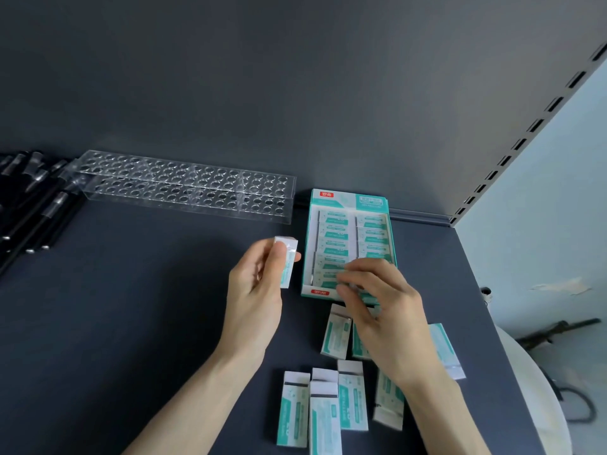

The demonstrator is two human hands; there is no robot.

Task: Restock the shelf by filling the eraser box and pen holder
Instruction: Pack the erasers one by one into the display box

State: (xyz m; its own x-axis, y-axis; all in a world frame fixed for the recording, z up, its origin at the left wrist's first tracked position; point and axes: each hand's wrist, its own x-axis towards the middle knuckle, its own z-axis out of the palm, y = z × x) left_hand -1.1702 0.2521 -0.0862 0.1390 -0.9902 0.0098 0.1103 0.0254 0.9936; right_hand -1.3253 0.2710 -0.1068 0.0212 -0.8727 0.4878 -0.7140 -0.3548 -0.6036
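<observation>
A teal and white eraser box [348,201] stands on the dark shelf, with two columns of erasers inside. My left hand [254,298] holds one white and teal eraser [288,261] upright, just left of the box. My right hand [384,310] reaches over the box's front right corner, fingers curled down on an eraser there; the fingers hide how it is held. Several loose erasers [351,399] lie on the shelf in front of the box. A clear acrylic pen holder [184,185] with many round holes stands at the back left, no pens in it.
Black pens [29,205] lie in a pile at the far left. The shelf's right edge runs diagonally beside a slotted upright [525,139]. Beyond it are a pale wall and a white round object [538,389] below.
</observation>
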